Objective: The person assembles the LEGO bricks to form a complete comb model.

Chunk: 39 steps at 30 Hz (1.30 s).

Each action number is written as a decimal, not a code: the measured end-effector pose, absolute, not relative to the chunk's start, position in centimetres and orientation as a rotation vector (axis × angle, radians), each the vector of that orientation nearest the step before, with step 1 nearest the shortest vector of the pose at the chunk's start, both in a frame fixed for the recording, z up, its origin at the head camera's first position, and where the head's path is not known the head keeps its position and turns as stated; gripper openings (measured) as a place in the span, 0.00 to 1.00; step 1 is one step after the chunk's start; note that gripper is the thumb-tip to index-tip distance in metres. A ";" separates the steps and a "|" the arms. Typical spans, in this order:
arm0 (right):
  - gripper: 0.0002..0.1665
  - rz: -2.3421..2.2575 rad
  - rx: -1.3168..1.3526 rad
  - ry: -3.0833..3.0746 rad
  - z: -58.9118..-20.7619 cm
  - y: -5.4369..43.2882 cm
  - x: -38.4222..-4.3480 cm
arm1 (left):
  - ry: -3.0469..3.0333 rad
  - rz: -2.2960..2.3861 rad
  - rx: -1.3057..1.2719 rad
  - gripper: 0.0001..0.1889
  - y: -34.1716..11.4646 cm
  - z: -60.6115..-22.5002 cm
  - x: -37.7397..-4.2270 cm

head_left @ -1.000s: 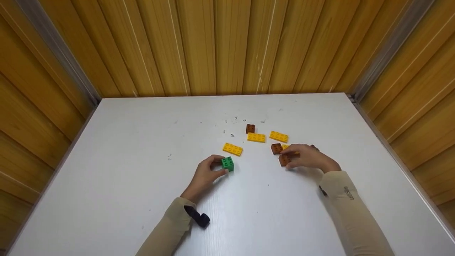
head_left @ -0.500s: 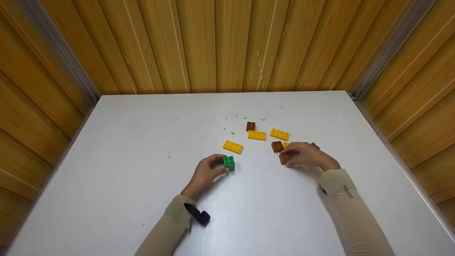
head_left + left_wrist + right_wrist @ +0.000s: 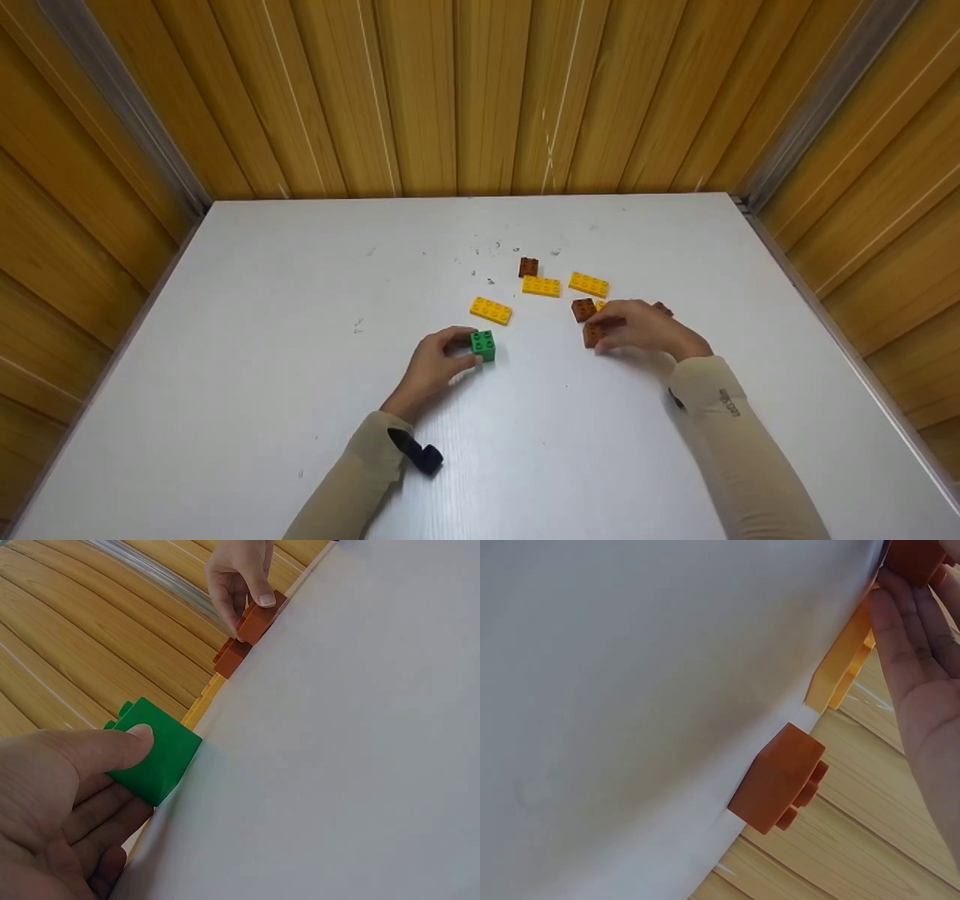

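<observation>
My left hand [image 3: 435, 367] pinches a green toy building brick [image 3: 484, 346] with two-by-two studs on top, its thumb on the near side in the left wrist view. That brick stands upright on the white table. Farther right, my right hand [image 3: 646, 330] grips a brown building brick [image 3: 591, 336] between thumb and fingers, low over the table. Just behind the gripped brick lies a second brown brick [image 3: 583, 310]. Beside it a yellow plate brick [image 3: 844, 664] is mostly hidden under the right hand in the head view.
Three more yellow plate bricks, a near one [image 3: 491, 310], a middle one [image 3: 541, 286] and a right one [image 3: 589, 284], lie on the white table [image 3: 300, 300]. A brown brick [image 3: 529, 267] touches the middle one. Another brown brick [image 3: 776, 780] sits beyond the right hand. Wood-look panels [image 3: 480, 97] wall the table.
The right hand has shifted slightly left with the brown brick in its fingers. The left hand has turned the green brick a little and moved it slightly right.
</observation>
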State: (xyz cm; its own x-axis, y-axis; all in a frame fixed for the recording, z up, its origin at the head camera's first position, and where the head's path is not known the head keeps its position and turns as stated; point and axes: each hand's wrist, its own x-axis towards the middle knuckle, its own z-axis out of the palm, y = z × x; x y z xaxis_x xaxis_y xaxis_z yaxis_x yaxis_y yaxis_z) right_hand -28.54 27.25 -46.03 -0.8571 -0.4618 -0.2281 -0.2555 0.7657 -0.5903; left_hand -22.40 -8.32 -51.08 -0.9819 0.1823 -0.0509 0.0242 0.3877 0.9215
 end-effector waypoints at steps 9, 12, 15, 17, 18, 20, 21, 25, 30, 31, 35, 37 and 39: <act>0.29 -0.812 -0.558 2.572 -45.9 26.6 -28.4 | 2.474 1.650 0.174 0.24 -8.3 -51.1 -22.4; 0.29 -0.817 -0.570 2.569 -45.8 26.4 -28.4 | 2.470 1.649 0.160 0.24 -8.3 -51.2 -22.4; 0.29 -0.812 -0.595 2.575 -45.6 26.2 -28.3 | 2.466 1.667 0.172 0.25 -8.3 -51.4 -22.4; 0.29 -0.813 -0.633 2.579 -45.4 26.1 -28.3 | 2.461 1.685 0.173 0.25 -8.3 -51.4 -22.4; 0.29 -0.817 -0.659 2.579 -45.4 26.0 -28.3 | 2.458 1.693 0.174 0.25 -8.3 -51.4 -22.4; 0.29 -0.828 -0.690 2.578 -45.2 25.8 -28.4 | 2.464 1.698 0.177 0.23 -8.4 -51.4 -22.4; 0.29 -0.831 -0.711 2.577 -45.1 25.7 -28.4 | 2.466 1.695 0.171 0.22 -8.4 -51.4 -22.4; 0.30 -0.841 -0.737 2.566 -44.7 25.0 -28.4 | 2.480 1.667 0.161 0.21 -8.3 -51.3 -22.4; 0.30 -0.828 -0.773 2.565 -44.5 24.2 -28.5 | 2.475 1.670 0.173 0.22 -8.3 -51.3 -22.5; 0.29 -0.826 -0.790 2.567 -44.5 24.0 -28.5 | 2.477 1.672 0.184 0.22 -8.4 -51.3 -22.5; 0.28 -0.827 -0.843 2.565 -44.4 23.4 -28.7 | 2.483 1.666 0.194 0.22 -8.4 -51.2 -22.5; 0.28 -0.832 -0.851 2.558 -44.3 23.1 -28.7 | 2.489 1.660 0.196 0.22 -8.4 -51.2 -22.5; 0.27 -0.850 -0.840 2.546 -44.2 22.9 -28.7 | 2.490 1.660 0.197 0.22 -8.3 -51.2 -22.5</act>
